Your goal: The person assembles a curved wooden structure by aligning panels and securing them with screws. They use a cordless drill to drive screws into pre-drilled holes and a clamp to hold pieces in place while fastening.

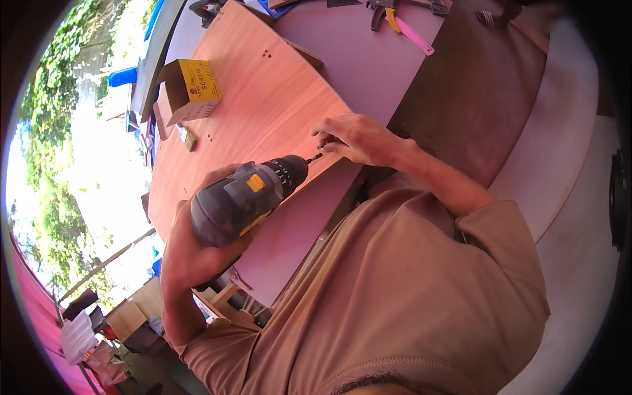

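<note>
A grey and black cordless drill (227,204) with a yellow button on top is gripped in my left hand (181,240), fingers wrapped around its body and handle. Its bit (314,158) points right, just short of my right hand (359,137). The fingers of that hand are curled and pinched together over the near edge of a reddish wooden panel (257,99). Whatever small thing they may hold is too small to make out. Small groups of holes show in the panel's surface.
An open yellow and brown cardboard box (191,92) stands on the panel's left, beside a paintbrush (188,139). At the far side lie a clamp tool (382,14) and a pink ruler (416,36). A dark brown board (471,85) lies to the right.
</note>
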A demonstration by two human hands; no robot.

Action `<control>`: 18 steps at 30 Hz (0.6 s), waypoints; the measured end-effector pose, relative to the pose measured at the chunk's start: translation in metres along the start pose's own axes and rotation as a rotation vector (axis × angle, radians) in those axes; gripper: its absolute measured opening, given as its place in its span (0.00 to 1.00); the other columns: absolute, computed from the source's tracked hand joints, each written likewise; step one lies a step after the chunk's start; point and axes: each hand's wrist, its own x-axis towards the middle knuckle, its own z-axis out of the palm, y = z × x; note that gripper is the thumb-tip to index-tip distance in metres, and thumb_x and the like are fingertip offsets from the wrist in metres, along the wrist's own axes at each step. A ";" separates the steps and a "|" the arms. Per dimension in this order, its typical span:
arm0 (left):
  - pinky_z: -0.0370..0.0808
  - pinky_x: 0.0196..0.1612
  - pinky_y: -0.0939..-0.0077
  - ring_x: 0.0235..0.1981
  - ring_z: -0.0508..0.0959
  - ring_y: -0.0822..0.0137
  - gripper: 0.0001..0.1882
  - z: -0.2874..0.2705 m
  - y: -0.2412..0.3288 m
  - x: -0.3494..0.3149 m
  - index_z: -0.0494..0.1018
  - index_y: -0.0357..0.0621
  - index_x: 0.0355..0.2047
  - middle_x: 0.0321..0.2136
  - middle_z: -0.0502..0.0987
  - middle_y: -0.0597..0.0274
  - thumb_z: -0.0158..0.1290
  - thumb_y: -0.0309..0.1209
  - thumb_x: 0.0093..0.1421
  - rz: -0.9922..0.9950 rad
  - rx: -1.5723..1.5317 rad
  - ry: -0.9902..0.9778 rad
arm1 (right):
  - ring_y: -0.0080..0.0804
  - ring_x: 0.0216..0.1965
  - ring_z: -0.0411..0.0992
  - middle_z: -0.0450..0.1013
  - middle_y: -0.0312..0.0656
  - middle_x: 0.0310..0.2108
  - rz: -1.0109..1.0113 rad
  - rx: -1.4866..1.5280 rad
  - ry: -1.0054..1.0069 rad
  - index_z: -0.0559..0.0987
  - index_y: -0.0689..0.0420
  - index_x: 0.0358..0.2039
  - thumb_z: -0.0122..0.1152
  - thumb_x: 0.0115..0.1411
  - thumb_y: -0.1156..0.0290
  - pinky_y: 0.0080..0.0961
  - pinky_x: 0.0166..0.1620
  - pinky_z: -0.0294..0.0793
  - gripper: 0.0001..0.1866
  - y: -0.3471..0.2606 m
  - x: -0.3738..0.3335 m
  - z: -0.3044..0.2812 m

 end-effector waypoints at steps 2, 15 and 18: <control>0.78 0.60 0.68 0.53 0.84 0.67 0.37 -0.001 0.004 -0.002 0.70 0.35 0.66 0.51 0.84 0.54 0.67 0.22 0.55 0.004 0.058 0.014 | 0.48 0.44 0.82 0.84 0.45 0.42 -0.006 0.017 0.004 0.73 0.56 0.55 0.68 0.67 0.75 0.44 0.46 0.79 0.19 0.002 -0.001 -0.001; 0.80 0.57 0.69 0.49 0.86 0.66 0.36 -0.003 0.018 0.004 0.72 0.36 0.65 0.47 0.87 0.55 0.68 0.23 0.54 0.005 0.082 0.015 | 0.49 0.45 0.82 0.83 0.45 0.41 -0.058 0.002 -0.004 0.72 0.56 0.54 0.69 0.65 0.77 0.44 0.46 0.79 0.20 0.004 0.000 -0.004; 0.81 0.55 0.69 0.47 0.87 0.66 0.36 -0.006 0.017 0.004 0.72 0.37 0.65 0.47 0.87 0.55 0.68 0.23 0.55 0.052 0.055 0.027 | 0.50 0.45 0.82 0.83 0.45 0.41 -0.066 0.014 -0.007 0.72 0.56 0.53 0.69 0.66 0.76 0.44 0.47 0.80 0.19 0.006 0.000 -0.005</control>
